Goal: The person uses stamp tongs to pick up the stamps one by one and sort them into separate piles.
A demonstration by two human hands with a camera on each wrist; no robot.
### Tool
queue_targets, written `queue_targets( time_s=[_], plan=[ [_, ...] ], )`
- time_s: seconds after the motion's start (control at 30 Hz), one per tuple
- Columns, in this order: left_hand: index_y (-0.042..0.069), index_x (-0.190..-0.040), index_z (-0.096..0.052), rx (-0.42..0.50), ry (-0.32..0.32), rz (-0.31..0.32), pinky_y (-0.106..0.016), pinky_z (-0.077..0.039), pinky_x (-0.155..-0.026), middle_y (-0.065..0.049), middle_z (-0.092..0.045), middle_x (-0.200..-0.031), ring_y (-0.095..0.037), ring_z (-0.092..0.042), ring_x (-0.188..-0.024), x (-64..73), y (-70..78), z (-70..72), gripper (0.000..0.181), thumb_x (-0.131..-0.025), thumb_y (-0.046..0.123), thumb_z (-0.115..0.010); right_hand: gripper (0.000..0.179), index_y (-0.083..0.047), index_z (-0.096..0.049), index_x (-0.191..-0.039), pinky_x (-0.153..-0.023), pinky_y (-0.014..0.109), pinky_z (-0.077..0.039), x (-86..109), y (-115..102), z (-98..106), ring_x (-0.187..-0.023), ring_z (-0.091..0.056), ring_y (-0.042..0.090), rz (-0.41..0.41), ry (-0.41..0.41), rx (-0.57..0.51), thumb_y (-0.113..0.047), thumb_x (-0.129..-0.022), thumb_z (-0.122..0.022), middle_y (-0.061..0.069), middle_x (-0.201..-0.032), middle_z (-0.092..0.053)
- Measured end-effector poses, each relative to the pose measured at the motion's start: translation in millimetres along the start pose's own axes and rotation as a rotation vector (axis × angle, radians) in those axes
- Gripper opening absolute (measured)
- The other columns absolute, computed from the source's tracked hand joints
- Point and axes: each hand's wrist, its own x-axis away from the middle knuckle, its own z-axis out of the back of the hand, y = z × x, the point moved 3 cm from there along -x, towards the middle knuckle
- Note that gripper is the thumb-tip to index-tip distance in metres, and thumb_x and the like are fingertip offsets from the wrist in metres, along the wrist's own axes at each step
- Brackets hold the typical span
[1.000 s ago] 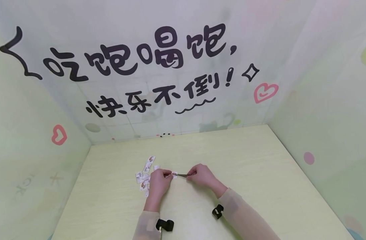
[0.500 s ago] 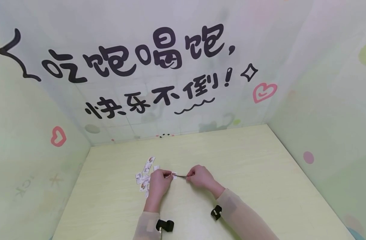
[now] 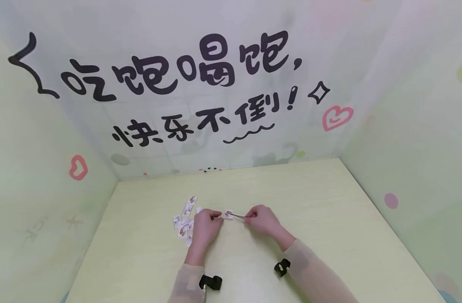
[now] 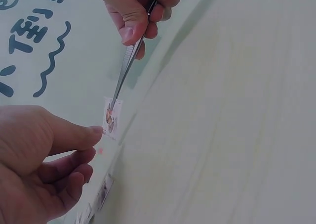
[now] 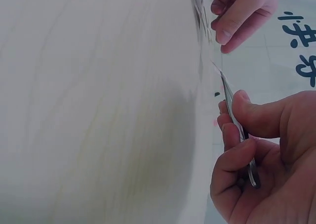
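Note:
In the head view my right hand (image 3: 264, 219) pinches metal tweezers (image 4: 129, 61). Their tips meet a small white paper piece (image 3: 228, 214) with a reddish cartoon print, raised above the tabletop. My left hand (image 3: 206, 227) is bent beside the piece's left edge, thumb and index finger close together. In the left wrist view the left thumb tip lies right at the piece's lower left edge; whether it still pinches an edge is unclear. The right wrist view shows the tweezers lying along the right fingers, thumb pressed on them. More printed pieces (image 3: 182, 232) lie loosely heaped left of the left hand.
A pale wood-grain table (image 3: 291, 189) spans the front. Behind it stands a light wall (image 3: 170, 160) with large dark characters, and side walls rise left and right. A longer printed strip (image 3: 190, 205) lies just behind the heap. Black bands (image 3: 281, 267) sit at both wrists.
The paper piece has come out from beside the left fingers and shows more fully at the tweezer tips. The right hand with the tweezers has moved slightly right; the view has shifted a little.

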Motion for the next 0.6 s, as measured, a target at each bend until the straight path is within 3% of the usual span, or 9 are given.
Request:
queue_targets(
  time_s=[0.17,0.33,0.6],
  plan=[
    [-0.001,-0.100,-0.082,0.036,-0.036,0.000,-0.041,-0.057,-0.075,-0.010,-0.076,-0.091,-0.020,-0.065,-0.080,5.2,18.1,-17.3,0.015,-0.085,-0.001,-0.082,0.007,-0.008,-0.078,-0.096,-0.066,0.032,-0.046,9.6,12.7,15.0,-0.074,-0.057,0.018,-0.030,0.026,0.000,-0.015,-0.094,-0.080,0.001,-0.083,-0.066],
    [0.000,-0.098,-0.083,0.046,-0.024,0.018,-0.041,-0.060,-0.074,-0.008,-0.077,-0.087,-0.021,-0.070,-0.078,5.8,33.1,-38.0,0.012,-0.085,-0.001,-0.083,0.007,-0.008,-0.078,-0.095,-0.066,0.032,-0.047,17.3,24.0,21.7,-0.074,-0.058,0.019,-0.044,0.044,-0.013,-0.015,-0.095,-0.078,0.001,-0.082,-0.067],
    [0.000,-0.096,-0.083,0.062,0.002,0.065,-0.046,-0.061,-0.083,-0.011,-0.078,-0.091,-0.028,-0.073,-0.087,6.2,37.2,-56.0,0.008,-0.088,0.000,-0.081,0.008,-0.007,-0.078,-0.092,-0.068,0.033,-0.047,19.4,29.9,20.7,-0.075,-0.059,0.018,-0.037,0.061,0.014,-0.014,-0.094,-0.078,0.000,-0.082,-0.068]
  ],
)
